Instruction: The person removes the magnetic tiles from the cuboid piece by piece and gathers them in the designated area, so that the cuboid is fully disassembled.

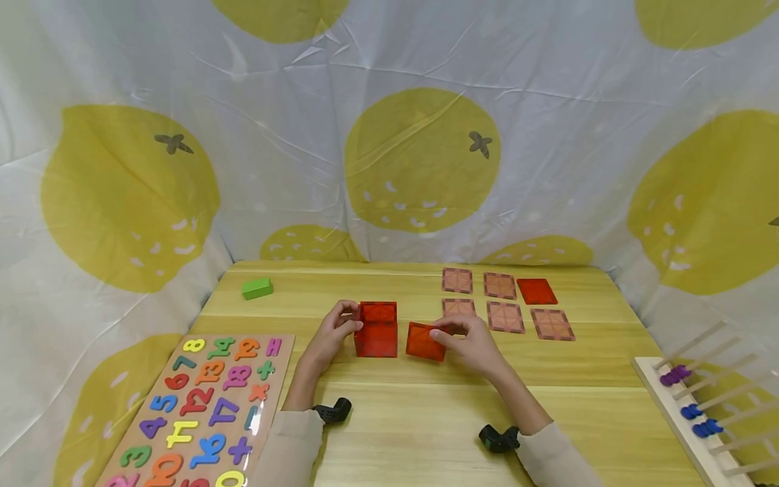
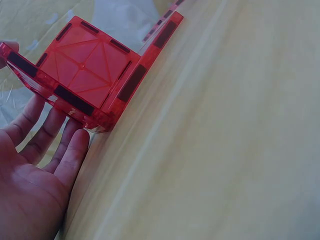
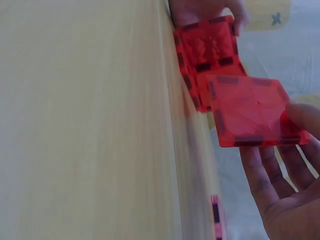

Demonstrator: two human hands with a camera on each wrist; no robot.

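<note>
Several red translucent magnetic tiles form a partial box [image 1: 376, 340] on the table, with one tile flat and others upright at its back and left. My left hand [image 1: 329, 336] holds the left upright tile [image 2: 55, 92], thumb and fingers at its edges. In the left wrist view, the lower fingers [image 2: 75, 152] reach along the tile's outer face. Just right of the box, my right hand [image 1: 470, 339] pinches a separate red magnetic tile [image 3: 255, 112], thumb on top and fingers beneath. This tile is tilted and overlaps the box in the right wrist view.
Pinkish square tiles [image 1: 505, 317] and a darker red tile [image 1: 537, 291] lie in two rows at back right. A green block [image 1: 257, 289] sits at back left. A number board [image 1: 207, 406] is at front left, a pegged bead counter [image 1: 688, 412] at the right edge.
</note>
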